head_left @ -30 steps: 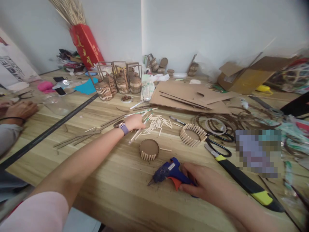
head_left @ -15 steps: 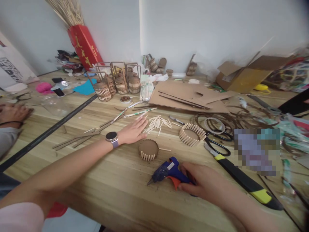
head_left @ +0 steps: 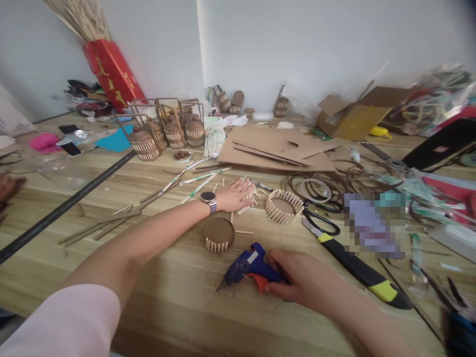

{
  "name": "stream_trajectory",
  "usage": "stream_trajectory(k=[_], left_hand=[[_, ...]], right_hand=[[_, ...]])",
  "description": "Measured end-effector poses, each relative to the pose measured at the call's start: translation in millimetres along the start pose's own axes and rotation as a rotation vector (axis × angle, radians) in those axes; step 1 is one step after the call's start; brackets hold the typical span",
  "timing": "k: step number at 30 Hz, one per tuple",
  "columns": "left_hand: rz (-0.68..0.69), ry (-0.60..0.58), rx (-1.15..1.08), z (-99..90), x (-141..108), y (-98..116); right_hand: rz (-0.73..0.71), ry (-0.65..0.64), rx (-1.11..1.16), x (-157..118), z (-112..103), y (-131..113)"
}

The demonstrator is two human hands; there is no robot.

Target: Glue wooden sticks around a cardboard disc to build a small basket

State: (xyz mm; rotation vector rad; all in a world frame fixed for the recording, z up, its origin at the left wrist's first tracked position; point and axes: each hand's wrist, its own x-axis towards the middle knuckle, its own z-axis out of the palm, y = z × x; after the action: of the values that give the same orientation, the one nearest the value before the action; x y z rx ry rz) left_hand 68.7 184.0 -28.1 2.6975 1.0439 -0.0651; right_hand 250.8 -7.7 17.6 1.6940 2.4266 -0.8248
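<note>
My left hand point(head_left: 234, 195), with a watch on its wrist, lies palm down over a pile of short wooden sticks point(head_left: 245, 209). Its fingers are stretched out, and most of the pile is hidden under them. In my right hand point(head_left: 303, 277) is the handle of a blue glue gun point(head_left: 250, 264) with an orange trigger, its nozzle pointing down to the left near the table. Between my hands sits a round brown disc point(head_left: 219, 232), with a row of upright sticks along its near edge. To the right stands a second disc ringed all round with sticks point(head_left: 275, 214).
Scissors point(head_left: 323, 223) and a black-and-yellow cutter point(head_left: 357, 265) lie on the right. Cardboard sheets point(head_left: 267, 141), coiled strips point(head_left: 349, 173) and several small lidded baskets point(head_left: 145, 145) stand further back. A black bar point(head_left: 74, 203) crosses the left side. Another person's hand point(head_left: 9, 187) shows at the left edge.
My left hand has moved right, from beside the stick pile to over it. My right hand still holds the glue gun in nearly the same place. The camera view has shifted right.
</note>
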Motion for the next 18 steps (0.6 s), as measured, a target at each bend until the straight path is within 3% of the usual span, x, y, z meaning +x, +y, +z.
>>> stream_trajectory(k=[5, 10, 12, 15, 18], left_hand=[[0.049, -0.039, -0.069, -13.6, -3, 18], [-0.039, 0.341, -0.257, -46.4, -46, 5], [-0.041, 0.380, -0.330, -50.9, -74, -1], [0.003, 0.303, -0.416, -41.0, -118, -6], [-0.015, 0.214, -0.390, -17.4, -148, -1]], right_hand=[[-0.034, 0.028, -0.003, 0, 2, 1], [-0.044, 0.037, 0.023, -1, -1, 6], [-0.055, 0.034, 0.085, -2, -4, 11], [-0.098, -0.001, 0.259, -8, -13, 22], [-0.118, -0.054, 0.419, -15, -24, 37]])
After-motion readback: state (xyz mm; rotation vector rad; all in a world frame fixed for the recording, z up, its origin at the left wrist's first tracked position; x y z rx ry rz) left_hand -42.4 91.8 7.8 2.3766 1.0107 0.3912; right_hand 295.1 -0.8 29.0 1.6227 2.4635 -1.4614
